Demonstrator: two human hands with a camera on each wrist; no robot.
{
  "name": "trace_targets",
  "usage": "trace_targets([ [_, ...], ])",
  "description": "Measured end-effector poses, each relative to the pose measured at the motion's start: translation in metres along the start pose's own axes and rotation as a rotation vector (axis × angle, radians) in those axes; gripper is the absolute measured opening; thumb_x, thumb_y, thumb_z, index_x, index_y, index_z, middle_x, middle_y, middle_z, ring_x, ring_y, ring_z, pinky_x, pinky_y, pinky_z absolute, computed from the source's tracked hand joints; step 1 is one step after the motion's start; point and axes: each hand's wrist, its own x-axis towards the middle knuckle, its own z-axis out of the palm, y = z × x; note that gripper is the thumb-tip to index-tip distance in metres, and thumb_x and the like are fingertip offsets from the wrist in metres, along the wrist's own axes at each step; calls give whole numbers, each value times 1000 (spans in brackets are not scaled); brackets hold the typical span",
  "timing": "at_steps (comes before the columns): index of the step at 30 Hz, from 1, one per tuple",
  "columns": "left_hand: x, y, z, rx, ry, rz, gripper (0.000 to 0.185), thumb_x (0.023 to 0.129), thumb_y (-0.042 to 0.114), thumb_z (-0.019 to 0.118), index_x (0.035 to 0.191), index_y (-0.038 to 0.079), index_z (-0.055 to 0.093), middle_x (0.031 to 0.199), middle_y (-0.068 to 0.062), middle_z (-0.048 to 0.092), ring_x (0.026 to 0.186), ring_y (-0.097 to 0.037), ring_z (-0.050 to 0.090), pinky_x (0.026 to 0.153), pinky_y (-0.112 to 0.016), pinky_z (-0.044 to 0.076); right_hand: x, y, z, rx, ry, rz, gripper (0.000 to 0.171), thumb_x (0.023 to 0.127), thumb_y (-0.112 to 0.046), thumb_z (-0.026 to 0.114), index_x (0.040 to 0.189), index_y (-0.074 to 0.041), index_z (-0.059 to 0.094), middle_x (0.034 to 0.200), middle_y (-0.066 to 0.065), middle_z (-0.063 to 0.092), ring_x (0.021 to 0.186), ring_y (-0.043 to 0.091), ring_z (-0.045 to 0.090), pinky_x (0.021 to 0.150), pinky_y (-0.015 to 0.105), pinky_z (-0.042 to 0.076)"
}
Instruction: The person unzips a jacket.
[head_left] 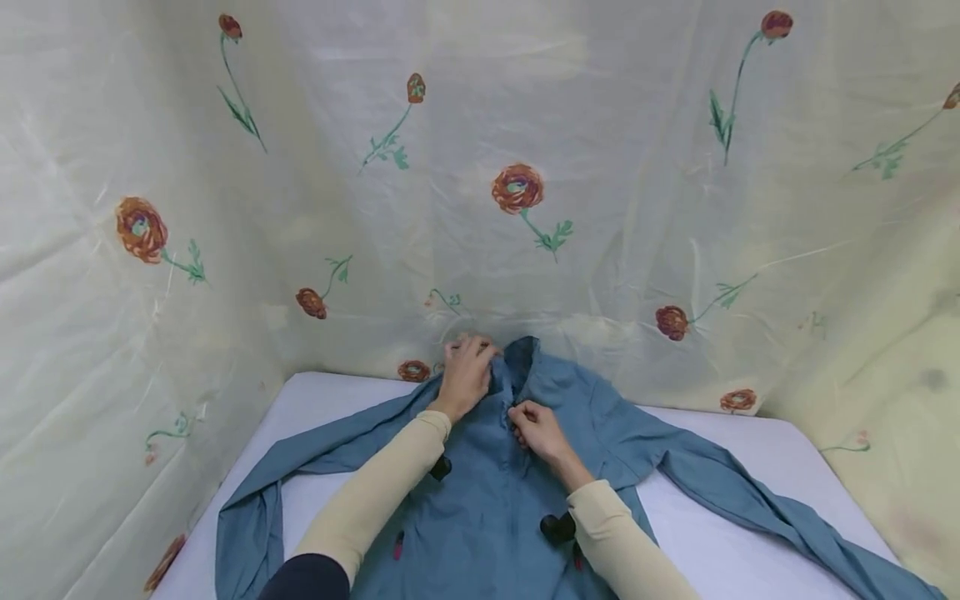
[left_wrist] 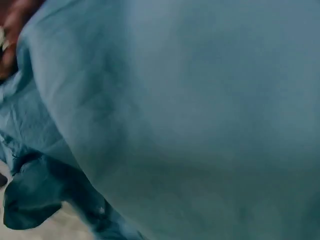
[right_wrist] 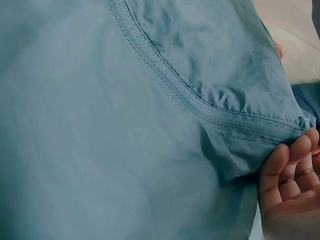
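At jacket (head_left: 495, 500) collar, both hands curled.

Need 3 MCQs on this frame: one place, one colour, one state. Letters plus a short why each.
1. Where is the left hand?
A. at the collar
B. on a sleeve end
C. off the table

2. What colour is the jacket?
A. red
B. blue
C. white

3. How does the right hand stand?
A. flat and open beside the jacket
B. grip pinching the jacket's front by the zip
C. raised in the air

Answers:
1 A, the head view shows it at the collar, near the flowered curtain.
2 B, blue fabric fills all three views.
3 B, fingers curl on the fabric edge beside the zip.
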Motion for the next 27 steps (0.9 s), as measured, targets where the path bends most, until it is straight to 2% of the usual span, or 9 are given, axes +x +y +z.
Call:
trace_targets([
  [2,-6,4,2,59,-106,187,26,95,10,52,111,24,66,116,3,61,110,-14,56,101,-47,32,-2,2,0,9,14,-1,23,99,-21,50,89,-3,60,65,2,51,55,13,46,54,27,43],
  [3,-8,7,2,47,-167,242,27,96,11,50,112,25,66,115,4,62,107,-13,57,103,-46,31,-3,2,0,20,22,1,23,99,-21,50,89,-3,60,65,2,51,55,13,47,54,27,43],
  [5,-12,12,3,-12,-287,252,25,98,16,47,114,25,65,112,6,65,103,-11,60,107,-46,28,-5,4,-1,29,35,-5,23,99,-20,49,89,-2,60,65,2,52,56,13,47,54,27,44],
  [8,-16,17,2,-114,-379,162,21,100,29,46,112,26,63,107,8,67,96,-9,62,109,-47,25,-11,1,-4,35,29,-9,25,100,-20,49,90,0,59,67,4,54,57,13,48,56,27,45],
  [10,-18,18,2,-141,-394,138,22,100,36,46,112,27,63,105,9,67,95,-9,61,108,-48,23,-13,2,-4,40,26,-7,26,100,-22,49,89,0,59,67,3,54,57,13,48,56,27,45],
  [12,-21,17,2,-151,-396,157,25,99,40,46,112,28,63,105,9,67,96,-10,61,106,-48,23,-15,3,-3,40,24,-6,26,100,-22,50,89,0,58,67,4,54,57,13,48,56,27,44],
  [18,-24,11,-2,-161,-372,177,20,95,40,52,99,30,69,97,9,63,94,-13,54,103,-50,25,-11,9,-1,22,12,-11,27,100,-23,49,92,-1,60,68,2,54,57,12,49,55,26,45],
  [23,-18,7,-7,-258,-344,123,19,96,38,52,93,28,68,97,7,60,94,-15,52,100,-51,23,-5,1,-2,37,12,-43,28,100,-23,49,94,2,60,68,3,55,57,12,49,55,26,44],
  [27,-15,5,-8,-370,-317,34,17,95,35,55,94,26,69,99,6,64,95,-16,56,99,-51,22,-5,-5,-2,28,23,-40,27,100,-23,48,97,0,61,71,3,55,59,12,50,56,26,45],
])
